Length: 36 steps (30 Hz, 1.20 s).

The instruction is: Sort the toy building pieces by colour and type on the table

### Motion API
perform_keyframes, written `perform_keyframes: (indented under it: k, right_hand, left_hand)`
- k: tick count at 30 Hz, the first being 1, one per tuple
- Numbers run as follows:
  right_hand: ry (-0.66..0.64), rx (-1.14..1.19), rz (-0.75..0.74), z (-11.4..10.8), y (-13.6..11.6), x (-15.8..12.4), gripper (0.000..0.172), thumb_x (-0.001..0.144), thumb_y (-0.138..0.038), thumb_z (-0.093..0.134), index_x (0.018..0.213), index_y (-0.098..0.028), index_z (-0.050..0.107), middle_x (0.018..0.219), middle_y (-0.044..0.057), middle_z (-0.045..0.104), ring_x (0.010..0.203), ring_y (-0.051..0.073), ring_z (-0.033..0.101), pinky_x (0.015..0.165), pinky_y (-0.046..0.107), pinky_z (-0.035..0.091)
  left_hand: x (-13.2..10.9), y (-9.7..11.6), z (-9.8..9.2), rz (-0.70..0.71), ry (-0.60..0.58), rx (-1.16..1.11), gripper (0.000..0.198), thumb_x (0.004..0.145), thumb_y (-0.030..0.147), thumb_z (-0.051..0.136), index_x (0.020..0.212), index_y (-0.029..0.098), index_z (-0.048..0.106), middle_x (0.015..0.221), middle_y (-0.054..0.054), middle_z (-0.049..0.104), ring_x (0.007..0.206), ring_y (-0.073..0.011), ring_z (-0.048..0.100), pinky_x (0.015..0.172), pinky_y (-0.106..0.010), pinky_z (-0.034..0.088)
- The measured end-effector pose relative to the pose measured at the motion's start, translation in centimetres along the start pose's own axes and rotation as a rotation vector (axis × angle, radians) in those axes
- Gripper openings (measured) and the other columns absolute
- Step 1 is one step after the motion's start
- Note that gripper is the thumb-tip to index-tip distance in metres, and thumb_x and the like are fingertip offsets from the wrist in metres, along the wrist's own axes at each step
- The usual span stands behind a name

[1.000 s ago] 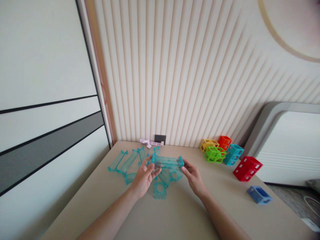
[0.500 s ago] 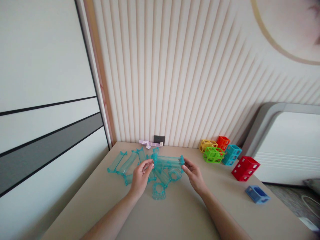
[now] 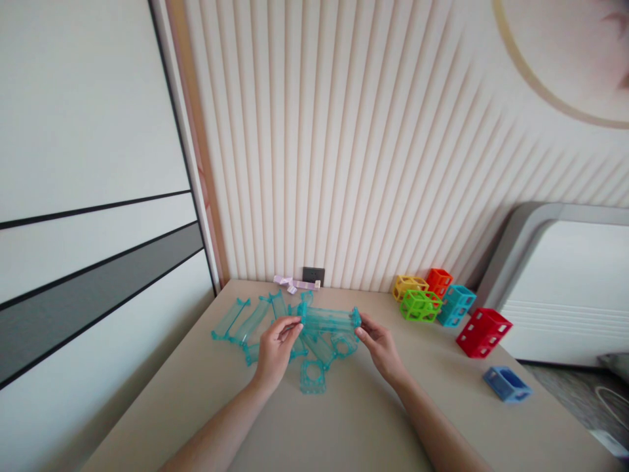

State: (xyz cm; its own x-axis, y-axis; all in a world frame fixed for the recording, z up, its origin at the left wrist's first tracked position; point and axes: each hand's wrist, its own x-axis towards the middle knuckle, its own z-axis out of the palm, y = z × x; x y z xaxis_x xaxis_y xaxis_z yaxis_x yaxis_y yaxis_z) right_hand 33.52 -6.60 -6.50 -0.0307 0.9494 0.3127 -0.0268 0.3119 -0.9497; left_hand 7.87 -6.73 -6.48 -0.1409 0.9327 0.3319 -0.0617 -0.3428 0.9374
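Observation:
I hold a clear teal track piece [image 3: 328,319] level above the beige table [image 3: 344,419]. My left hand [image 3: 276,349] pinches its left end with fingertips. My right hand [image 3: 379,347] pinches its right end. Under it lie more teal pieces: a square frame piece [image 3: 312,377] near me, ring-shaped parts [image 3: 344,343], and several long channels [image 3: 246,319] fanned out to the left.
Coloured cage blocks stand at the right: yellow [image 3: 407,285], orange [image 3: 439,280], green [image 3: 420,305], teal [image 3: 457,303], red [image 3: 484,331], and a blue one [image 3: 507,383] nearer the edge. A pale ribbon [image 3: 295,283] and a wall socket [image 3: 313,275] are at the back.
My left hand went from cupping the track piece's end to pinching it with fingertips. The piece stayed nearly in place.

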Motion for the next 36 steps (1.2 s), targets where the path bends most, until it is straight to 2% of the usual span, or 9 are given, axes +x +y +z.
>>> perform_keyframes:
  k: [7, 14, 18, 23, 26, 36]
  right_hand:
    - [-0.003, -0.043, -0.033, -0.1, -0.1, 0.0, 0.046, 0.077, -0.054, 0.077, 0.114, -0.026, 0.076, 0.114, 0.007, 0.075, 0.103, 0.029, 0.068, 0.09, 0.042, 0.055]
    - [0.079, -0.014, 0.015, -0.3, 1.2, 0.2, 0.055, 0.07, -0.055, 0.082, 0.115, -0.025, 0.074, 0.11, 0.008, 0.077, 0.098, 0.029, 0.07, 0.089, 0.045, 0.055]
    - [0.125, 0.075, -0.001, 0.2, 1.2, 0.1, 0.06, 0.07, -0.05, 0.084, 0.122, -0.027, 0.065, 0.106, 0.007, 0.076, 0.095, 0.026, 0.07, 0.086, 0.043, 0.055]
    - [0.181, 0.082, -0.056, 0.6, 1.0, 0.1, 0.043, 0.067, -0.049, 0.087, 0.095, -0.026, 0.065, 0.094, 0.005, 0.075, 0.084, 0.022, 0.068, 0.077, 0.035, 0.055]
    - [0.173, 0.035, -0.062, 0.7, 0.9, 0.1, 0.037, 0.067, -0.051, 0.085, 0.084, -0.024, 0.066, 0.087, 0.004, 0.073, 0.078, 0.021, 0.066, 0.073, 0.033, 0.055]
    - [0.176, 0.004, -0.091, 0.7, 1.2, -0.2, 0.032, 0.069, -0.05, 0.084, 0.079, -0.023, 0.07, 0.097, 0.007, 0.076, 0.083, 0.023, 0.068, 0.076, 0.034, 0.055]
  left_hand:
    - [-0.1, 0.2, 0.2, 0.019, 0.014, -0.026, 0.023, 0.073, 0.043, 0.081, 0.083, 0.022, 0.077, 0.086, -0.006, 0.076, 0.081, -0.0232, 0.073, 0.078, -0.032, 0.061]
    - [-0.3, 0.0, 0.2, 0.029, 0.02, -0.024, 0.021, 0.073, 0.041, 0.081, 0.082, 0.022, 0.078, 0.088, -0.007, 0.075, 0.084, -0.0235, 0.072, 0.081, -0.033, 0.06]
    - [-0.3, 0.0, 0.3, 0.031, 0.029, -0.029, 0.021, 0.073, 0.041, 0.081, 0.081, 0.022, 0.078, 0.088, -0.007, 0.074, 0.084, -0.0236, 0.072, 0.081, -0.033, 0.06]
    - [-0.3, 0.2, 0.4, 0.009, 0.043, -0.07, 0.022, 0.071, 0.04, 0.083, 0.08, 0.021, 0.078, 0.087, -0.007, 0.074, 0.084, -0.0233, 0.071, 0.081, -0.033, 0.059]
    - [-0.3, 0.1, 0.4, 0.013, 0.04, -0.075, 0.022, 0.072, 0.041, 0.082, 0.08, 0.021, 0.077, 0.087, -0.007, 0.073, 0.083, -0.0229, 0.07, 0.08, -0.032, 0.059]
    - [-0.3, 0.2, 0.3, 0.043, 0.037, -0.036, 0.022, 0.075, 0.042, 0.08, 0.081, 0.021, 0.077, 0.087, -0.007, 0.073, 0.084, -0.0225, 0.07, 0.081, -0.032, 0.059]
